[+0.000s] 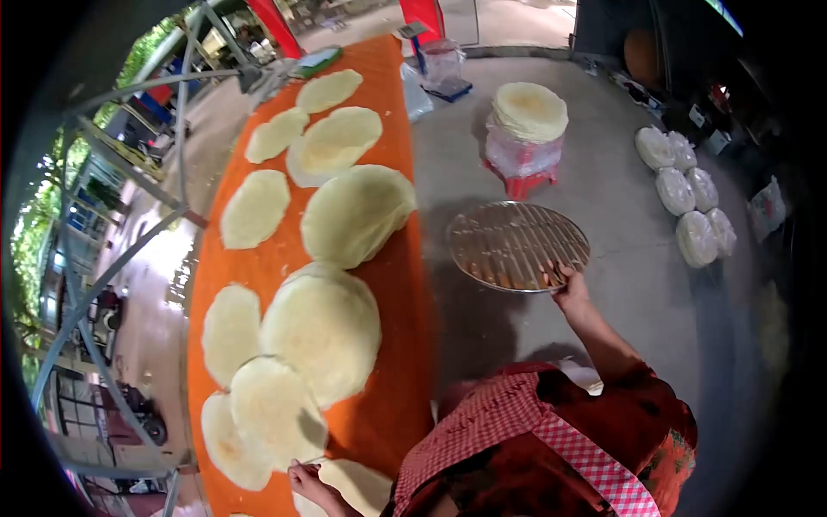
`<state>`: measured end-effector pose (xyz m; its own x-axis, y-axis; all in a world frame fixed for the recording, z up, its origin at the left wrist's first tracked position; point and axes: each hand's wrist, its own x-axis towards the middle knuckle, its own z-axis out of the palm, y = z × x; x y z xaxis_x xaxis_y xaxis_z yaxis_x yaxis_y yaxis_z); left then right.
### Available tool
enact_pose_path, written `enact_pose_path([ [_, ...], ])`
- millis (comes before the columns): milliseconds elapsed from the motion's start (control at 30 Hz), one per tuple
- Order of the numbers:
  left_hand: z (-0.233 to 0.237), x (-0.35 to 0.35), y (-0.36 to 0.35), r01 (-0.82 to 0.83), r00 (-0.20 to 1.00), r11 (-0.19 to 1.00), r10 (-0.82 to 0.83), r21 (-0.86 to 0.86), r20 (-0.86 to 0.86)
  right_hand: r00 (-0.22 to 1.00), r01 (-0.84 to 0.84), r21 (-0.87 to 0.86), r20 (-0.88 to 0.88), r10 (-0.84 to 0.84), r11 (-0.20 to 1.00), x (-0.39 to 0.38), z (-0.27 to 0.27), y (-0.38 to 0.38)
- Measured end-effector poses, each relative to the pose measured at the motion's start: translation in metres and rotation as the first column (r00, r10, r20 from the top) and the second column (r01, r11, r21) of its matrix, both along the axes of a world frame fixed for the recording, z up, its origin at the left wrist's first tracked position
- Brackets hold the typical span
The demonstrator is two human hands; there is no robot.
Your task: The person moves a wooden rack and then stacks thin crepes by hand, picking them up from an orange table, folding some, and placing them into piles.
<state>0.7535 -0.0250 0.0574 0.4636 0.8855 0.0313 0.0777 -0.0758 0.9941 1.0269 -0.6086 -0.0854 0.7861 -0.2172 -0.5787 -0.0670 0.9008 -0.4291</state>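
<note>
Orange cloth (401,284) covers a long table strewn with thin dough rounds (323,323); concrete floor lies beside it; the right hand (568,289) grips the rim of a round wire rack (517,246); the left hand (306,478) pinches the edge of the nearest round (355,484) at the cloth's near end; a stack of rounds (529,110) sits beyond the rack.

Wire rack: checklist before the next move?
1. Right hand grips wire rack by its rim: ok.
2. Rack carries no load: ok.
3. Left hand has a firm hold on the nearest dough round: cannot tell.
4. Dough rounds on orange cloth lie apart: not ok, several overlap.
5. Rounds dry enough to lift: cannot tell.
</note>
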Motion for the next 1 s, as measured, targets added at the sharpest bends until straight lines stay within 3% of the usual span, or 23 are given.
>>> enact_pose_path([
  [100, -0.005, 0.091, -0.033, 0.183, 0.981, 0.982, -0.180, 0.040, -0.076, 0.999, 0.035, -0.008, -0.019, -0.035, 0.999, 0.092, 0.030, -0.005],
  [200, -0.019, 0.191, -0.047, 0.216, 0.975, 0.973, -0.211, 0.086, -0.067, 0.997, -0.029, -0.064, 0.067, 0.033, 0.998, 0.192, 0.037, -0.018],
  [233, -0.019, 0.229, -0.054, 0.187, 0.980, 0.982, -0.186, 0.007, -0.067, 0.997, -0.017, -0.108, 0.071, 0.025, 0.994, 0.226, 0.038, -0.022],
  [333, -0.025, 0.356, -0.074, 0.201, 0.979, 0.978, -0.199, 0.050, -0.043, 0.980, -0.092, -0.060, 0.174, 0.101, 0.994, 0.312, 0.025, -0.054],
  [400, -0.045, 0.451, -0.097, 0.171, 0.984, 0.984, -0.173, -0.038, -0.047, 1.000, -0.013, -0.105, 0.016, 0.014, 0.994, 0.361, 0.058, -0.065],
  [467, -0.067, 0.547, -0.134, 0.443, 0.886, 0.896, -0.443, 0.035, 0.138, 0.995, -0.097, -0.114, 0.026, 0.101, 0.989, 0.407, 0.051, -0.097],
  [500, -0.060, 0.598, -0.169, 0.441, 0.897, 0.893, -0.441, -0.085, 0.027, 0.994, -0.106, -0.131, 0.020, 0.109, 0.986, 0.427, 0.058, -0.113],
  [567, -0.054, 0.678, -0.213, 0.612, 0.771, 0.786, -0.618, -0.086, -0.154, 0.997, -0.074, -0.159, 0.023, 0.079, 0.985, 0.445, 0.068, -0.117],
  [633, -0.045, 0.757, -0.255, 0.766, 0.638, 0.635, -0.770, -0.104, -0.005, 0.998, -0.040, -0.189, 0.038, 0.048, 0.981, 0.483, 0.082, -0.126],
  [667, -0.044, 0.795, -0.271, 0.790, 0.602, 0.595, -0.798, -0.146, 0.003, 0.996, -0.045, -0.188, 0.069, 0.059, 0.981, 0.517, 0.078, -0.139],
  [700, -0.041, 0.833, -0.282, 0.811, 0.580, 0.581, -0.814, -0.072, -0.033, 0.994, -0.056, -0.189, 0.086, 0.073, 0.980, 0.543, 0.074, -0.152],
  [733, -0.039, 0.860, -0.292, 0.829, 0.557, 0.560, -0.826, -0.011, -0.083, 0.993, -0.067, -0.186, 0.088, 0.085, 0.980, 0.562, 0.066, -0.164],
  [800, -0.039, 0.895, -0.315, 0.732, 0.672, 0.677, -0.736, -0.073, -0.088, 0.996, -0.077, -0.213, 0.037, 0.087, 0.974, 0.628, 0.047, -0.186],
  [867, -0.042, 0.943, -0.329, 0.610, 0.786, 0.780, -0.617, -0.139, -0.016, 0.985, -0.112, -0.163, 0.109, 0.131, 0.980, 0.702, 0.030, -0.193],
  [933, -0.052, 0.969, -0.333, 0.584, 0.794, 0.775, -0.607, -0.243, -0.025, 0.981, -0.125, -0.083, 0.141, 0.136, 0.989, 0.776, 0.027, -0.187],
  [1000, -0.037, 0.994, -0.336, 0.586, 0.776, 0.779, -0.619, -0.223, -0.123, 0.975, -0.150, -0.054, 0.157, 0.157, 0.987, 0.849, 0.035, -0.178],
])
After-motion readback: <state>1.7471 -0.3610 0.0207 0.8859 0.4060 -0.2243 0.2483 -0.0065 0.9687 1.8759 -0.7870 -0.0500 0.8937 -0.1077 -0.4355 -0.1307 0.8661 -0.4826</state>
